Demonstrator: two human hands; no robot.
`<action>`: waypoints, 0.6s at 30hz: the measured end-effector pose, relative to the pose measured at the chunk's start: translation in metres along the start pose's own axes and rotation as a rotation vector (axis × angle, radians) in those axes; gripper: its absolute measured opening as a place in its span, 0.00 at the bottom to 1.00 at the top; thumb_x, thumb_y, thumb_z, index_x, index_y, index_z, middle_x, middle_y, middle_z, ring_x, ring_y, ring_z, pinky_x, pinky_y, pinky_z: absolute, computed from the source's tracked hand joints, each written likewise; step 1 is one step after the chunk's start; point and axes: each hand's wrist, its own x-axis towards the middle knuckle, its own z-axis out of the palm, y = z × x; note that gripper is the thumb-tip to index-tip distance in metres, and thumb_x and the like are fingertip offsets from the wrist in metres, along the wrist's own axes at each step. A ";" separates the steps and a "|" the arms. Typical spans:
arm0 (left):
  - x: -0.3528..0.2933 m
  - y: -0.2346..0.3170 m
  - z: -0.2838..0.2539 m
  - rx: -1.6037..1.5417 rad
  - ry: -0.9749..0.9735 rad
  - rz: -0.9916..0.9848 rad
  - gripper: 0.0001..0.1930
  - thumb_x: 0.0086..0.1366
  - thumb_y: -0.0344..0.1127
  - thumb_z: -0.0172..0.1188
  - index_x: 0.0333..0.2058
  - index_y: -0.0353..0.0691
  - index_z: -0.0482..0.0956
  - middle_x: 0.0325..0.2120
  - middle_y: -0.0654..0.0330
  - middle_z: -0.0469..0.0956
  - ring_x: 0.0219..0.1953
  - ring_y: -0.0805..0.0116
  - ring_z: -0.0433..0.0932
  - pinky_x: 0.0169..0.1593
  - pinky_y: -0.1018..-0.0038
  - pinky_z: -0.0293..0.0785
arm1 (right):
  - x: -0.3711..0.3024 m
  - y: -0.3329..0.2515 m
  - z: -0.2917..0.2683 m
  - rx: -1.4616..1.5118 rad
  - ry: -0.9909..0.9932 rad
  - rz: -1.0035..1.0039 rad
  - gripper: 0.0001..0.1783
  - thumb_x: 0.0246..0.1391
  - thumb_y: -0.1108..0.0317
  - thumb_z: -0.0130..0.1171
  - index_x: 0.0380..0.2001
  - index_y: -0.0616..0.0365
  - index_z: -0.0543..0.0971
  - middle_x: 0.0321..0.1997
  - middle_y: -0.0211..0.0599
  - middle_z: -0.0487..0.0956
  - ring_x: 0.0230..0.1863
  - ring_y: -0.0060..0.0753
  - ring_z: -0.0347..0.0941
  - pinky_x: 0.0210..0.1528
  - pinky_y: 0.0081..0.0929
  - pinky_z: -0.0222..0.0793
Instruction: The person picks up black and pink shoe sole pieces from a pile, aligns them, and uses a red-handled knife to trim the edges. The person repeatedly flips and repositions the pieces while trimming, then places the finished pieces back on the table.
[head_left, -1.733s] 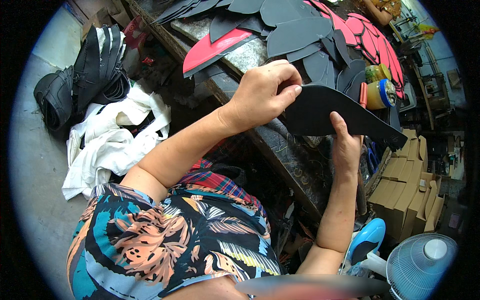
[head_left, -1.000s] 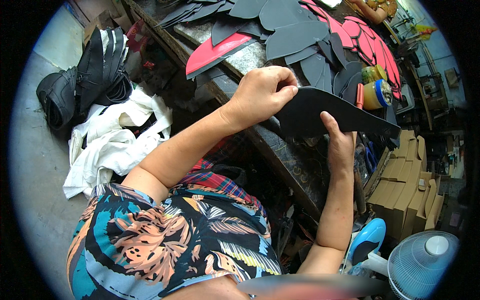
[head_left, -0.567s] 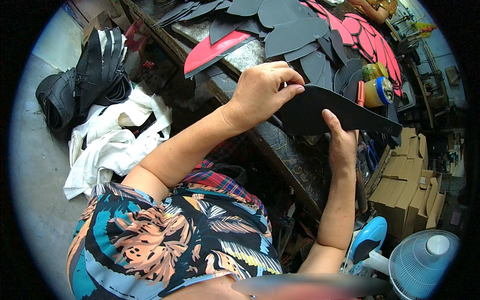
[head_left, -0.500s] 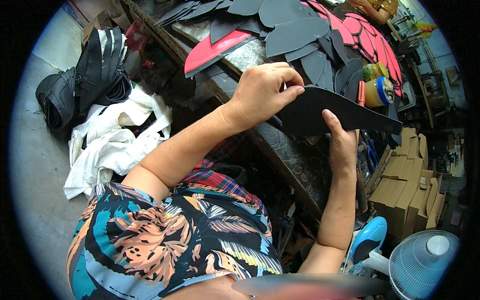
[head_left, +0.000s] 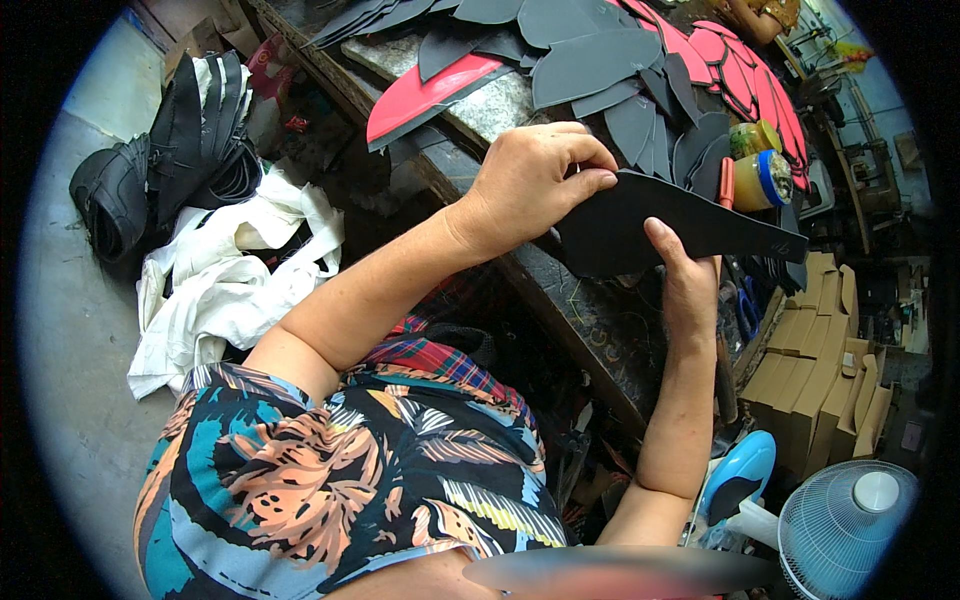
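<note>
A flat black shaped piece (head_left: 625,228), perhaps leather or a similar sheet, is held up over the bench's near edge. My left hand (head_left: 535,190) pinches its upper left edge between thumb and fingertips. From the right, my right hand (head_left: 688,290) grips its lower edge, thumb lying on top and fingers hidden beneath. Just beyond it, many dark grey shaped pieces (head_left: 590,72) overlap in a spread on the bench. A red piece with a dark border (head_left: 430,98) lies at the spread's left end, beside a pale stone slab (head_left: 495,108).
Right of the pieces stand a blue-rimmed jar of yellowish stuff (head_left: 755,182) and a red handle (head_left: 727,184). More red pieces (head_left: 750,80) lie beyond. White cloth (head_left: 225,270) and black bundles (head_left: 165,165) are at left; cardboard (head_left: 810,360) and a fan (head_left: 845,530) at right.
Both hands and the black piece have shifted very slightly to the right. The grip looks the same.
</note>
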 end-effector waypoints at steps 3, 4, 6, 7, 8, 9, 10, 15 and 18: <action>0.000 0.000 -0.001 0.047 -0.030 0.021 0.07 0.59 0.29 0.67 0.34 0.32 0.82 0.28 0.57 0.79 0.30 0.70 0.78 0.34 0.76 0.74 | 0.000 -0.001 0.000 -0.004 -0.016 -0.003 0.14 0.52 0.65 0.69 0.38 0.63 0.82 0.36 0.34 0.82 0.36 0.25 0.78 0.42 0.23 0.73; -0.001 0.000 -0.001 0.058 -0.031 0.025 0.07 0.60 0.29 0.67 0.34 0.32 0.82 0.28 0.57 0.79 0.30 0.69 0.78 0.34 0.75 0.74 | 0.000 -0.001 -0.001 -0.013 -0.022 0.007 0.14 0.52 0.65 0.69 0.38 0.63 0.82 0.36 0.34 0.82 0.36 0.25 0.78 0.42 0.23 0.73; -0.001 0.000 -0.002 0.069 -0.037 0.016 0.07 0.60 0.29 0.67 0.33 0.32 0.81 0.27 0.56 0.79 0.29 0.68 0.78 0.34 0.74 0.74 | 0.000 -0.002 -0.001 -0.009 -0.022 0.017 0.14 0.52 0.65 0.69 0.38 0.64 0.82 0.36 0.34 0.82 0.36 0.25 0.78 0.42 0.23 0.74; -0.001 0.001 -0.002 0.069 -0.045 0.002 0.06 0.60 0.29 0.67 0.33 0.32 0.81 0.27 0.56 0.79 0.29 0.68 0.78 0.34 0.74 0.74 | 0.000 -0.002 0.000 0.005 -0.017 0.019 0.15 0.51 0.65 0.69 0.38 0.64 0.82 0.35 0.34 0.82 0.36 0.25 0.78 0.42 0.23 0.74; -0.001 0.001 -0.002 0.070 -0.051 -0.011 0.06 0.60 0.29 0.67 0.33 0.33 0.81 0.27 0.56 0.79 0.28 0.67 0.78 0.33 0.74 0.74 | -0.001 -0.002 0.000 0.019 -0.013 0.019 0.15 0.51 0.65 0.69 0.38 0.64 0.81 0.35 0.34 0.82 0.36 0.25 0.78 0.42 0.23 0.74; -0.001 0.001 -0.001 0.095 -0.049 -0.008 0.06 0.60 0.29 0.66 0.33 0.33 0.81 0.27 0.56 0.79 0.28 0.67 0.78 0.33 0.74 0.74 | 0.000 -0.002 0.000 0.020 -0.015 0.023 0.15 0.51 0.65 0.70 0.38 0.64 0.81 0.35 0.34 0.82 0.36 0.25 0.78 0.42 0.23 0.74; -0.001 0.001 -0.001 0.119 -0.047 -0.007 0.06 0.60 0.29 0.66 0.33 0.33 0.82 0.27 0.57 0.79 0.28 0.68 0.77 0.33 0.74 0.74 | 0.000 -0.001 0.000 0.020 -0.019 0.027 0.15 0.51 0.66 0.70 0.39 0.64 0.81 0.35 0.34 0.82 0.36 0.25 0.78 0.42 0.23 0.74; 0.000 0.002 0.002 0.124 0.003 0.019 0.07 0.58 0.35 0.67 0.30 0.39 0.83 0.28 0.58 0.81 0.30 0.60 0.81 0.35 0.68 0.77 | 0.000 0.000 -0.001 0.020 -0.030 0.034 0.17 0.51 0.65 0.70 0.40 0.64 0.80 0.36 0.34 0.82 0.36 0.26 0.78 0.43 0.23 0.73; 0.001 0.002 0.002 0.075 -0.001 -0.003 0.06 0.57 0.34 0.67 0.31 0.38 0.83 0.29 0.58 0.81 0.31 0.61 0.81 0.36 0.70 0.77 | 0.000 0.001 -0.001 0.019 -0.027 0.038 0.18 0.50 0.64 0.71 0.40 0.64 0.80 0.36 0.34 0.81 0.36 0.26 0.78 0.43 0.23 0.73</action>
